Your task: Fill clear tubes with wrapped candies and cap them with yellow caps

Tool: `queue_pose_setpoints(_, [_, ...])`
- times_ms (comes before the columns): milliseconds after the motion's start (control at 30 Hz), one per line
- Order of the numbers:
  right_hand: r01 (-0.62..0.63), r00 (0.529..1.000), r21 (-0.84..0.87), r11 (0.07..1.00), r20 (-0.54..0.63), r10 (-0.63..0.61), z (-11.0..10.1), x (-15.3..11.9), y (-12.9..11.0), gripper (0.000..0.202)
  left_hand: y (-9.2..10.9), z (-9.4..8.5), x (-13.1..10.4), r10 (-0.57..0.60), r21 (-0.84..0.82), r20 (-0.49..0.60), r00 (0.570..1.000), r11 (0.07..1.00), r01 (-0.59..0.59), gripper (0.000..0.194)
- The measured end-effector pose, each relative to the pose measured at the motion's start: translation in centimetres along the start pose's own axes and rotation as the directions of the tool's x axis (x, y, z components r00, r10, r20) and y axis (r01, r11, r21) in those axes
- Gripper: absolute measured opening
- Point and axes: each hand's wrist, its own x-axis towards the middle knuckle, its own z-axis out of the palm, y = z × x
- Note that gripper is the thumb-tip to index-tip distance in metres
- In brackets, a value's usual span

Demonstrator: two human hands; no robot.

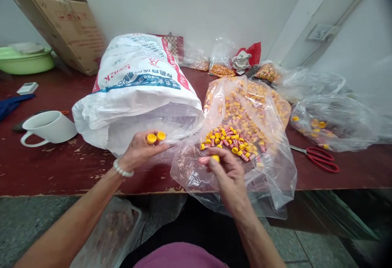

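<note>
Two round yellow-capped pieces (156,137) are held in my left hand (142,149), in front of the open mouth of a white printed sack (137,100). My right hand (228,174) pinches a small red-and-white piece with a yellow cap (215,158) between thumb and fingers. It is over the near part of a clear plastic bag (196,178). Many similar yellow-capped pieces (234,141) lie at that bag's opening, and more show through the plastic behind. A bracelet of pale beads (122,170) is on my left wrist.
On the red table (147,180), a white mug (50,126) stands at the left and red-handled scissors (323,159) lie at the right. A green basin (26,60) and cardboard box (72,27) are back left. More clear bags (333,123) fill the right side.
</note>
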Motion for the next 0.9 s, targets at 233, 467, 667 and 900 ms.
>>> queue_pose_setpoints(233, [-0.346,0.859,0.135,0.928,0.443,0.256,4.5,-2.3,0.3,0.032,2.0,-0.3,-6.6,-0.094,-0.335,0.270,0.958,0.924,0.186,0.031])
queue_pose_setpoints(467, [-0.435,0.838,0.314,0.844,0.485,0.251,5.2,-3.8,1.1,0.036,1.2,1.7,-8.8,-0.160,-0.681,0.388,0.908,0.614,0.399,0.026])
queue_pose_setpoints(667, [-0.249,0.954,0.267,0.931,0.234,0.188,3.5,-3.2,0.4,0.025,1.5,2.6,-10.3,-0.136,-0.684,0.407,0.903,0.610,0.400,0.031])
queue_pose_setpoints(900, [0.062,0.993,-0.136,0.989,0.112,-0.047,3.1,-2.6,0.0,0.025,2.9,2.1,-11.0,-0.095,-0.562,0.462,0.882,0.737,0.374,0.029])
